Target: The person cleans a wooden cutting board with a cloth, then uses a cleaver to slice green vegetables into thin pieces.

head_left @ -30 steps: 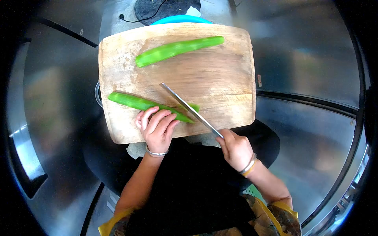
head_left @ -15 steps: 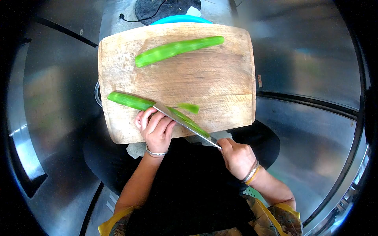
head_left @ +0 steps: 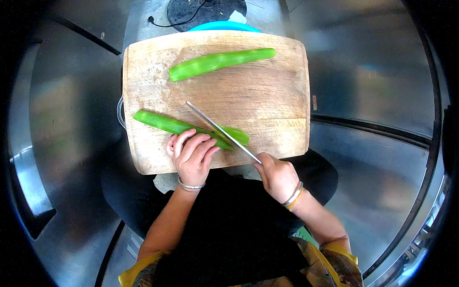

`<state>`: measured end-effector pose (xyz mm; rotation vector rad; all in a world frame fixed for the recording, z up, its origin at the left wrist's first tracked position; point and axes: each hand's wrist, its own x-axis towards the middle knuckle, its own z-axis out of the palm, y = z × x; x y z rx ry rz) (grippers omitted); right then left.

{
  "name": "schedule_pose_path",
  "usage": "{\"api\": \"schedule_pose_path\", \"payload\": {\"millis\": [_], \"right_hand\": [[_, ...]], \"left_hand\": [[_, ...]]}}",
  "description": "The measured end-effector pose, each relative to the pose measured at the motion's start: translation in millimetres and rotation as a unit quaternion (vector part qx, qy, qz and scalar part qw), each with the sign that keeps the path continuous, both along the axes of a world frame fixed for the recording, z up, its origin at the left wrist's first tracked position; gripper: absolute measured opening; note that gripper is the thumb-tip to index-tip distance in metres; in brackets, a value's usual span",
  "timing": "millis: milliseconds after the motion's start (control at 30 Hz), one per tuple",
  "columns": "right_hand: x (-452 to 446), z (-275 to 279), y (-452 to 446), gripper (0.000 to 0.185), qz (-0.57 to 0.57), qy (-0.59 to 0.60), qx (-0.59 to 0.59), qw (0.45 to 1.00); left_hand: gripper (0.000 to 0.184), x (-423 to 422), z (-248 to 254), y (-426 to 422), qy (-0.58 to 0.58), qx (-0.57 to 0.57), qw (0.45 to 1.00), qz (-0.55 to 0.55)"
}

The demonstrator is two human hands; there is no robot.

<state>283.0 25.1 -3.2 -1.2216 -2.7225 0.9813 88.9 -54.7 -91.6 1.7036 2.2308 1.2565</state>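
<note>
A peeled green stem that looks like celtuce (head_left: pixel 160 121) lies slantwise near the front of the wooden cutting board (head_left: pixel 272 98). My left hand (head_left: pixel 191 160) holds it down, fingers bent over its right part. My right hand (head_left: pixel 278 179) grips the handle of a knife (head_left: pixel 210 120). The blade points up and left, crossing over the stem's right end. Cut green pieces (head_left: pixel 239 135) lie beside the blade on its right; the blade partly hides them. A second whole celtuce stem (head_left: pixel 220 62) rests across the back of the board.
Beyond the board's far edge shows a blue rim (head_left: pixel 224 26). Behind it are a dark round surface (head_left: pixel 191 10), a black cable with a plug (head_left: pixel 167 24) and a white scrap (head_left: pixel 237 17). Metal panels (head_left: pixel 373 62) stand on both sides.
The knife has left its place along the stem, and its blade now sits farther up and right. Cut pieces lie apart from the stem. My right hand has shifted left and upward.
</note>
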Motion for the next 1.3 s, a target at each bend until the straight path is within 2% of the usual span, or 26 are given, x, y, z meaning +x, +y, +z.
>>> {"api": "schedule_pose_path", "payload": {"millis": [267, 567, 767, 833, 933, 1033, 1300], "right_hand": [[10.4, 28.2, -10.1, 0.01, 0.029, -0.026, 0.018, 0.999], [8.2, 26.6, -11.1, 0.008, 0.035, -0.066, 0.002, 0.997], [-5.4, -7.5, -5.7, 0.012, 0.043, -0.085, -0.005, 0.995], [-5.3, -8.2, -6.6, 0.015, 0.04, -0.087, -0.011, 0.995], [1.2, -8.8, -8.7, 0.015, -0.012, -0.003, -0.013, 1.0], [2.6, 6.2, -12.5, 0.014, 0.01, 0.008, 0.011, 1.0], [3.6, 23.7, -16.2, 0.01, 0.026, -0.045, 0.022, 0.998]], "left_hand": [[0.018, 0.9, 2.6, -1.1, 0.001, -0.003, 1.0, 0.011], [0.019, 0.2, 1.4, -0.4, 0.0, 0.002, 1.0, 0.011], [0.017, 0.6, 0.4, 0.9, -0.001, -0.002, 1.0, 0.008], [0.016, 0.4, 0.6, -0.4, -0.008, 0.0, 1.0, 0.004], [0.015, -1.4, -1.3, -2.6, -0.009, 0.007, 1.0, 0.002], [0.015, -1.7, -1.3, -3.0, -0.007, 0.007, 1.0, 0.005], [0.015, -1.3, 2.2, -2.4, -0.001, 0.009, 1.0, 0.01]]}}
